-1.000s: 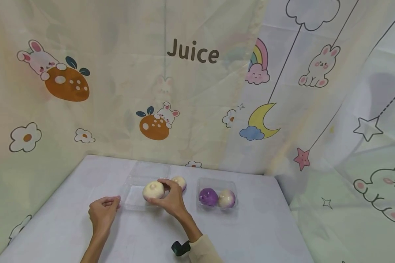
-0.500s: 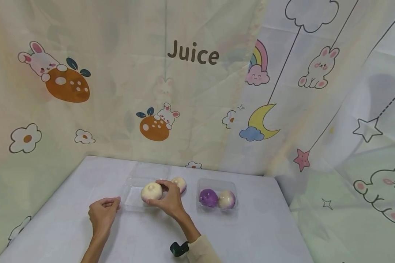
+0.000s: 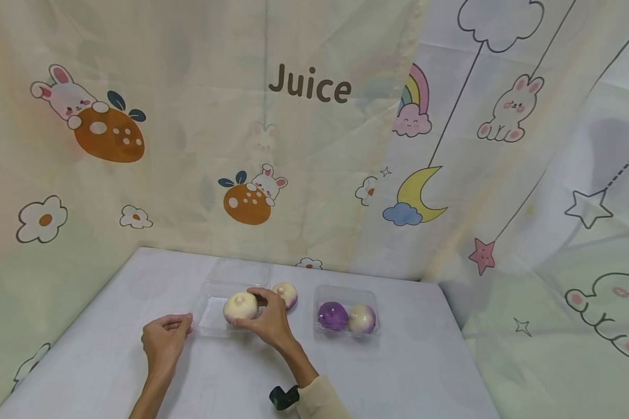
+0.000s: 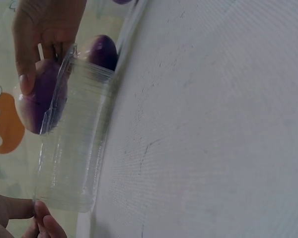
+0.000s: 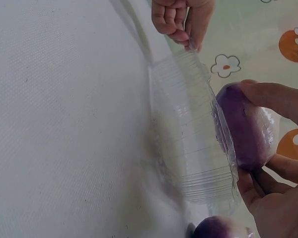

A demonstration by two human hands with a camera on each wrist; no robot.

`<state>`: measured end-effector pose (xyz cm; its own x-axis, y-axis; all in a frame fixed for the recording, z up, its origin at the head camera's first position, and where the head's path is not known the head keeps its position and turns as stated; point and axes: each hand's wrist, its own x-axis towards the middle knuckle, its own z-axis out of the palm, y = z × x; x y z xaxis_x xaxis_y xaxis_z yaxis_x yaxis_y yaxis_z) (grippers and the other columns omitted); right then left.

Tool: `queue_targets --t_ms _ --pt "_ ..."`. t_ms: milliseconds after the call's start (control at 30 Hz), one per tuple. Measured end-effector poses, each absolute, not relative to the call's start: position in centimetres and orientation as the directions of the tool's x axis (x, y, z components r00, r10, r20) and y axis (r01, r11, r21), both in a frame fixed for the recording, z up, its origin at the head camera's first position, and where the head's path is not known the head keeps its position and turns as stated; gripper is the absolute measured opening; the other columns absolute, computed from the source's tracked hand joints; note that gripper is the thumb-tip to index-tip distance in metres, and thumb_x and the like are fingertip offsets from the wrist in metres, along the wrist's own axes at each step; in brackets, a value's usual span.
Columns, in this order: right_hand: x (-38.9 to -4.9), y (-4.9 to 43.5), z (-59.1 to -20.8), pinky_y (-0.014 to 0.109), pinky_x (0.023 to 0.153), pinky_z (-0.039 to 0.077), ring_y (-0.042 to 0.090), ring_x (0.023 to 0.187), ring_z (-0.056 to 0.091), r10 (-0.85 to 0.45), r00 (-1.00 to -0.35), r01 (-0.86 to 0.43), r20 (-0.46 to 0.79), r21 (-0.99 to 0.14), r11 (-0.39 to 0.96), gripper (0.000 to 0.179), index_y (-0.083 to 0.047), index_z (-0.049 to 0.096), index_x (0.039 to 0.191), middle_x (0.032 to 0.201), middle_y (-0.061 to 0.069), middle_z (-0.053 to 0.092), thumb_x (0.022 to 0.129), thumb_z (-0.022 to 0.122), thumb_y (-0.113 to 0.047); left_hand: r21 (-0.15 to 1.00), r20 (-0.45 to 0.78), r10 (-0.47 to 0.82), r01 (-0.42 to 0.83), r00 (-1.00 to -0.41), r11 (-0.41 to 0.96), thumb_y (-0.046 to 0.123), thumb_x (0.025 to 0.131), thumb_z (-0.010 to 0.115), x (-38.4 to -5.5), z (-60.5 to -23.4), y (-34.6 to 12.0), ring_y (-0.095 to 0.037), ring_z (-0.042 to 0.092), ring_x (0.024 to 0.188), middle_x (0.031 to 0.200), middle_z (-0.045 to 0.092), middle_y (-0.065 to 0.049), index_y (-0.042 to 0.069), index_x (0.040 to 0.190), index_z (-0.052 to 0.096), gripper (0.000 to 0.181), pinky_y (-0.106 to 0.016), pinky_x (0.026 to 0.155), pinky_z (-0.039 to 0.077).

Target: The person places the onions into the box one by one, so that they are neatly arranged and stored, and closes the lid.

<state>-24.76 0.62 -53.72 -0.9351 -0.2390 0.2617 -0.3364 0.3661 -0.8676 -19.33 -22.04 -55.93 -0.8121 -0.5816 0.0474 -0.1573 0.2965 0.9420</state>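
Observation:
My right hand (image 3: 271, 320) grips a round, glossy cream-and-purple ball (image 3: 240, 308) with a small nub on top, fingers and thumb on opposite sides. The ball is right at the open rim of a clear hinged plastic box (image 5: 188, 129), its purple underside toward the box. My left hand (image 3: 165, 339) pinches the box's near-left corner between thumb and finger, as the left wrist view shows. The box's lid (image 3: 239, 271) lies folded back behind it. Beyond my right hand sits a second cream-and-purple ball (image 3: 288, 293) on the table, partly hidden by the fingers in the head view.
To the right, another clear plastic box (image 3: 347, 291) holds a purple ball (image 3: 332, 316) and a cream-and-purple ball (image 3: 362, 319). A white cloth covers the table (image 3: 414, 361). Printed curtains (image 3: 314, 151) hang close behind and at the sides.
My right hand has shifted slightly left and a little downward with the ball, further over the box. The left hand stays at the box's corner.

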Motion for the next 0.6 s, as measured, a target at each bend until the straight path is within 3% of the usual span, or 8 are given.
queue_targets --t_ms 233,600 --pt "-24.87 0.56 -53.69 0.042 0.103 0.063 0.005 0.106 0.068 -0.252 -0.933 -0.335 0.257 -0.876 0.347 0.069 -0.009 0.074 0.134 0.128 0.005 0.078 0.074 0.103 -0.028 0.942 0.038 -0.592 -0.168 -0.805 0.29 0.01 0.102 0.074 -19.36 -56.02 -21.82 -0.015 0.073 0.063 0.08 0.08 -0.016 -0.012 0.105 0.076 0.022 -0.015 0.052 0.055" --pt "-25.35 0.48 -53.61 0.047 0.108 0.06 0.005 0.109 0.07 -0.264 -0.933 -0.332 0.244 -0.867 0.372 0.072 -0.01 0.073 0.137 0.129 0.004 0.079 0.075 0.103 -0.031 0.939 0.044 -0.605 -0.174 -0.795 0.296 0.008 0.101 0.073 -19.34 -55.9 -21.71 -0.017 0.074 0.064 0.082 0.08 -0.018 -0.012 0.106 0.076 0.021 -0.014 0.053 0.055"
